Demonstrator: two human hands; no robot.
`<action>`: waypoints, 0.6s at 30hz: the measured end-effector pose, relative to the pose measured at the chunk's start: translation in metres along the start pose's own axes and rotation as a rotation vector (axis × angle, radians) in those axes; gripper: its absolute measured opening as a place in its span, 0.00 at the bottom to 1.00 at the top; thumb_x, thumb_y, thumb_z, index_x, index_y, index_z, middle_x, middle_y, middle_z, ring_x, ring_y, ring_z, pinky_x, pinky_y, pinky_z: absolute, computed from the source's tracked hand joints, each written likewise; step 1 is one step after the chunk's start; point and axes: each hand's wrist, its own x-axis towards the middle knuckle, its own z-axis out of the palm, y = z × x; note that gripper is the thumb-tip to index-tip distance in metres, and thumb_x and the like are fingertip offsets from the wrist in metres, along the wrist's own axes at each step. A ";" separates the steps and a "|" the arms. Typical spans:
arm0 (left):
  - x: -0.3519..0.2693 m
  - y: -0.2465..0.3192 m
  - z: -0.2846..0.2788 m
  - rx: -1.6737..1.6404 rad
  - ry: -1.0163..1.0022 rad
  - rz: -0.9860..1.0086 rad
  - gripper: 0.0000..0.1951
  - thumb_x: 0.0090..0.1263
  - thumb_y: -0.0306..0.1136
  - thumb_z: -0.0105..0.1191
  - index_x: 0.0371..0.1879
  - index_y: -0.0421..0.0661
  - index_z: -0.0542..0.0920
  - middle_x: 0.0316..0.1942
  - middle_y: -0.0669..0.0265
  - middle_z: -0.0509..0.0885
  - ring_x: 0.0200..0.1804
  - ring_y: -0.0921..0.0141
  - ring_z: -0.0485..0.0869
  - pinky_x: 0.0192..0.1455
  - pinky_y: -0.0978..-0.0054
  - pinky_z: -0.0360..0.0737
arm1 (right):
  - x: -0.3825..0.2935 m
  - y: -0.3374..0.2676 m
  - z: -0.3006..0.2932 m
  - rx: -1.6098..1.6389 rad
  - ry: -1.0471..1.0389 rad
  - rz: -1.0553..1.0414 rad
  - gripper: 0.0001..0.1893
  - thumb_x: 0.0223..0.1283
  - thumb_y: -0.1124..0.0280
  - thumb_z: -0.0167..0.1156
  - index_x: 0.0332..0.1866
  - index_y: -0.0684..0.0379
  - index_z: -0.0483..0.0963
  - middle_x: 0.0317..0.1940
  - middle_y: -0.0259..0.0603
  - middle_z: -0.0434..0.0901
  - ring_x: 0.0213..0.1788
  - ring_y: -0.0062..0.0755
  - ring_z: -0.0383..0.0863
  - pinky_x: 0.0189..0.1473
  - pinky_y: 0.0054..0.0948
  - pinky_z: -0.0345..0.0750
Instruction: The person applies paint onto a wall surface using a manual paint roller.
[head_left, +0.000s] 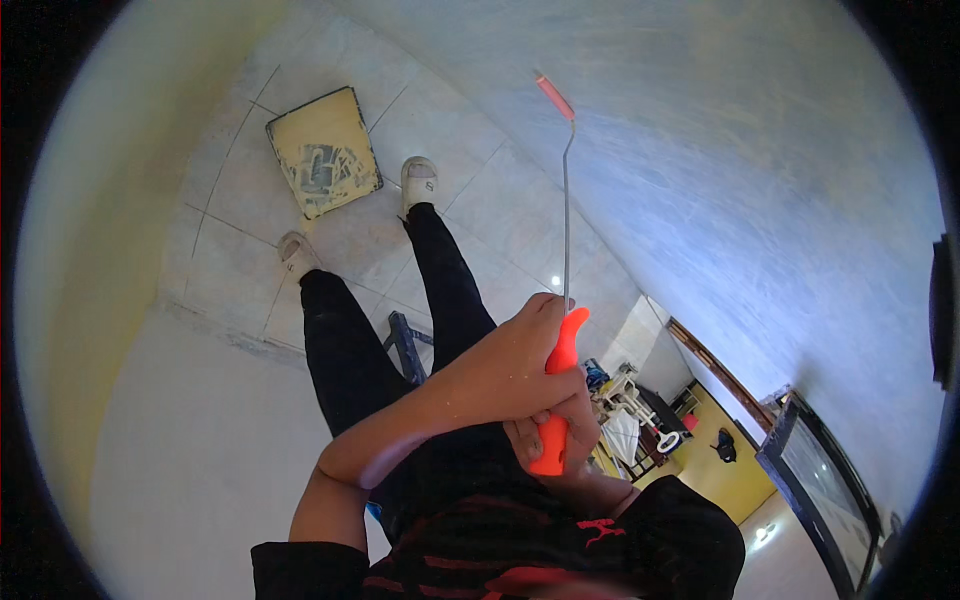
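A mini paint roller with a bright orange handle (553, 442), a long bent metal rod and a narrow pinkish roller (555, 97) points up the view. My left hand (551, 360) is closed around the upper part of the handle, near the rod. Lower down, my right hand (574, 435) grips the same handle, its fingers wrapped round it. The roller end lies in front of the pale bluish, streaky wall (712, 150); whether it touches the wall I cannot tell.
Beyond my feet, a squarish yellow object with grey smears (326, 154) rests on the tiled floor (480, 225). A dark blue frame leg (406, 349) shows between my legs. Assorted items (637, 420) and a dark-framed glass panel (821, 480) are at lower right.
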 end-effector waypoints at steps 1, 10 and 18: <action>-0.001 0.001 0.000 0.008 -0.010 0.000 0.34 0.61 0.40 0.62 0.63 0.32 0.67 0.52 0.45 0.75 0.54 0.57 0.78 0.60 0.67 0.74 | -0.002 -0.001 0.003 -0.055 -0.006 0.011 0.10 0.70 0.61 0.46 0.41 0.58 0.67 0.24 0.32 0.68 0.14 0.26 0.70 0.19 0.27 0.69; 0.102 -0.075 -0.065 0.062 -0.099 -0.219 0.21 0.55 0.40 0.63 0.33 0.30 0.76 0.33 0.48 0.80 0.28 0.63 0.82 0.33 0.66 0.80 | 0.139 -0.001 -0.040 0.242 -0.022 0.009 0.09 0.66 0.64 0.51 0.37 0.59 0.69 0.23 0.34 0.71 0.13 0.24 0.68 0.16 0.23 0.66; -0.013 -0.026 0.012 0.029 -0.084 -0.052 0.34 0.57 0.37 0.64 0.53 0.23 0.64 0.52 0.35 0.71 0.52 0.41 0.80 0.56 0.57 0.79 | -0.003 0.022 -0.041 -0.207 0.035 -0.014 0.13 0.67 0.62 0.46 0.32 0.61 0.68 0.19 0.36 0.69 0.11 0.29 0.69 0.12 0.27 0.66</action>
